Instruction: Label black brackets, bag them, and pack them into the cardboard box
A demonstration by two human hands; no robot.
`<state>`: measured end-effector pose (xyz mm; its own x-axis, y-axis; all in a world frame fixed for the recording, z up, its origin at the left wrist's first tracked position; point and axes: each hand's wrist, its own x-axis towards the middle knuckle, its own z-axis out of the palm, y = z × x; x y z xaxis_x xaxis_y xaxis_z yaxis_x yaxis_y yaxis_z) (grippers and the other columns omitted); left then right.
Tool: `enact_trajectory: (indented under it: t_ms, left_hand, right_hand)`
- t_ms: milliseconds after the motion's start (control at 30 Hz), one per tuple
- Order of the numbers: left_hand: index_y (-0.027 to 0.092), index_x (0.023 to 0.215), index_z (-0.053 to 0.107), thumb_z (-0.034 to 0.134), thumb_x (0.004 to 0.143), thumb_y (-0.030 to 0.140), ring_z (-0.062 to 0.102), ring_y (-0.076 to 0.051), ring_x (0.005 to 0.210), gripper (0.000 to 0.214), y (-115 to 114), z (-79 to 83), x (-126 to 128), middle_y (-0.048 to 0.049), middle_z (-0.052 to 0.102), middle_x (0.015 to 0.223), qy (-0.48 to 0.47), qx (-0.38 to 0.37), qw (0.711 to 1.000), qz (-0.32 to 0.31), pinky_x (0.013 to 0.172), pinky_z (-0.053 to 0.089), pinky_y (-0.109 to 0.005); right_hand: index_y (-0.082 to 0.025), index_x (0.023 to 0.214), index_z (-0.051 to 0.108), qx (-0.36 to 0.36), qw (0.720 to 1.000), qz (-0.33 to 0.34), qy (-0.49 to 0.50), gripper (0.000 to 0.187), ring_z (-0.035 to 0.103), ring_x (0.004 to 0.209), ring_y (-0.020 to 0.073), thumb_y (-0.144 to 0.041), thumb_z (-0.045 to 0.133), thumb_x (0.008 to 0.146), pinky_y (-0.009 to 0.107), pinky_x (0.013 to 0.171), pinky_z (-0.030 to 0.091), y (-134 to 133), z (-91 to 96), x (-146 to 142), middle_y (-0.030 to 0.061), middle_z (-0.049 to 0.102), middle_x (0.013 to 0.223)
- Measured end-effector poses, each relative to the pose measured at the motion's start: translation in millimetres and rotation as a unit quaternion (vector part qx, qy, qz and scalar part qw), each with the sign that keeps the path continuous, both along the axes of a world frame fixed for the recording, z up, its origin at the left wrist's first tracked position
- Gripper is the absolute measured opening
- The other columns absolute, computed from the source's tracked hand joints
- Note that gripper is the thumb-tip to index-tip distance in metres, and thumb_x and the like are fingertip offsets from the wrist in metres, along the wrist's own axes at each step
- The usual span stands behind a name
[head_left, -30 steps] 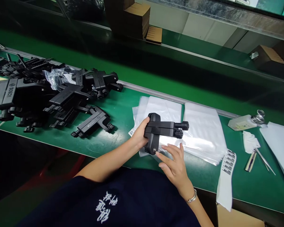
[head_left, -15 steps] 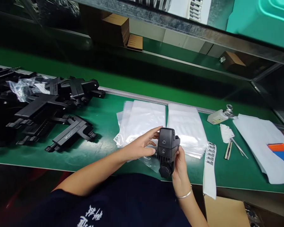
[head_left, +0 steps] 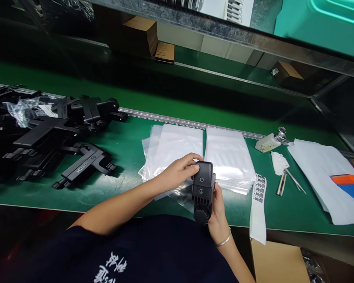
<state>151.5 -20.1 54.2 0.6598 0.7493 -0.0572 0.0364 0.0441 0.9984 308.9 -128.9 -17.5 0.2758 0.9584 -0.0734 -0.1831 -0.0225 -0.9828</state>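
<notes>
A black plastic clamp part stands on end in front of me, above the near edge of the green table. My right hand grips it from the right and below. My left hand rests its fingertips on the part's top left corner. Beneath the hands lie two stacks of clear plastic bags, side by side. A pile of similar black clamp parts covers the table's left end.
A strip of barcode labels hangs over the near edge to the right. Farther right are a small dispenser bottle, a crumpled wipe, tweezers and white sheets. Cardboard boxes stand on the far shelf.
The part has been turned from lying flat on the bags to standing on end. My right hand took hold of it from below, and my left hand shifted onto its top.
</notes>
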Motion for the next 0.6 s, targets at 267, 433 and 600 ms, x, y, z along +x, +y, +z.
enact_trajectory:
  t_ms: [267, 433, 600]
  left_hand:
    - [0.028, 0.139, 0.044, 0.075, 0.073, 0.025, 0.053, -0.03, 0.124, 0.073, -11.0, -11.5, -45.1, -0.0109, 0.052, 0.14, 0.025, 0.143, 0.984, -0.099, 0.107, 0.04, -0.044]
    - [0.029, 0.138, 0.038, 0.086, 0.062, 0.048, 0.062, -0.024, 0.105, 0.091, -13.7, -27.6, -38.7, -0.0081, 0.06, 0.121, -0.112, -0.144, 0.983, -0.027, 0.085, 0.053, -0.034]
    - [0.018, 0.116, 0.061, 0.075, 0.068, 0.063, 0.064, -0.014, 0.078, 0.067, -19.3, -55.1, -32.2, -0.0058, 0.068, 0.098, -0.192, -0.398, 0.897, 0.024, 0.065, 0.052, -0.02]
  right_hand:
    - [-0.031, 0.115, 0.06, 0.044, 0.988, -0.049, 0.142, 0.06, 0.069, 0.089, 0.0207, -0.044, 0.085, 0.062, 0.032, 0.071, 0.06, -8.3, -2.6, 26.0, 0.0024, 0.07, 0.104]
    - [-0.029, 0.122, 0.057, 0.029, 0.994, 0.006, 0.108, 0.065, 0.069, 0.077, 0.0204, -0.06, 0.076, 0.069, 0.032, 0.058, 0.059, 2.0, 12.5, 28.9, 0.0036, 0.068, 0.095]
    - [-0.021, 0.096, 0.062, -0.017, 1.0, -0.011, 0.023, 0.038, 0.062, 0.056, 0.0129, -0.049, 0.076, 0.075, 0.026, 0.054, 0.055, 16.7, 23.1, 24.2, -0.0018, 0.062, 0.069]
